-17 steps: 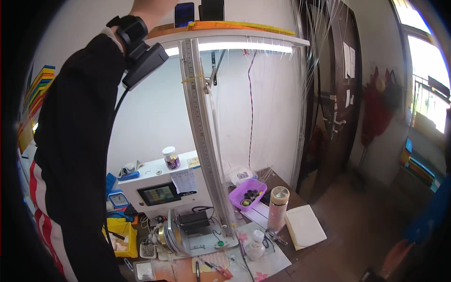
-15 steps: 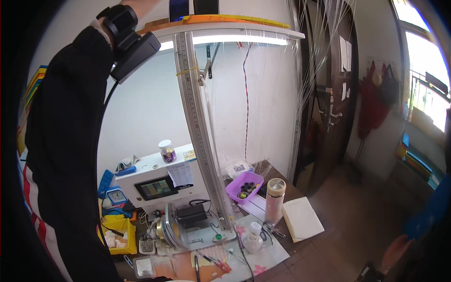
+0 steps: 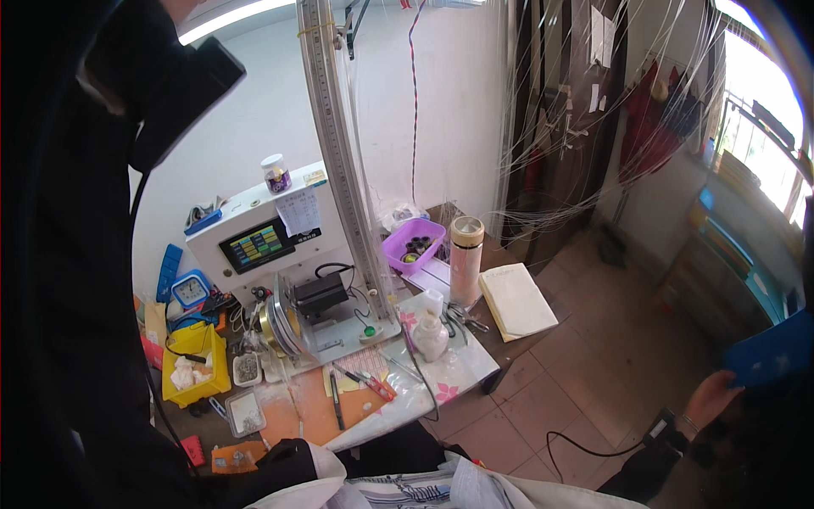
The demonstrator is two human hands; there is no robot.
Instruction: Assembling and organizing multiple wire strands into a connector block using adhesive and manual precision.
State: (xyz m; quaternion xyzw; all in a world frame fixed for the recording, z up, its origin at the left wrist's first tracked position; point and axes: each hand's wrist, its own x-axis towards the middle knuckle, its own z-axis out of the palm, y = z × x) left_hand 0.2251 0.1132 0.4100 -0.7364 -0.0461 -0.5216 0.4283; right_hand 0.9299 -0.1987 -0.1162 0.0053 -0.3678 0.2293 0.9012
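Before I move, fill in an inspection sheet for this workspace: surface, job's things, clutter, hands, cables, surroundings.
Surface: dark table, partly covered by a flowered sheet.
Job's things: blue panel at the far right; white machine on the table, screen lit.
Clutter: bottle, notebook, purple basket, yellow bin and pen on the table.
Hands: right hand at the blue panel's lower corner, apparently holding it; left hand out of view.
Cables: black cable loops from the right wrist device; braided cord hangs by the wall.
Surroundings: tiled floor, dark door, bright window.
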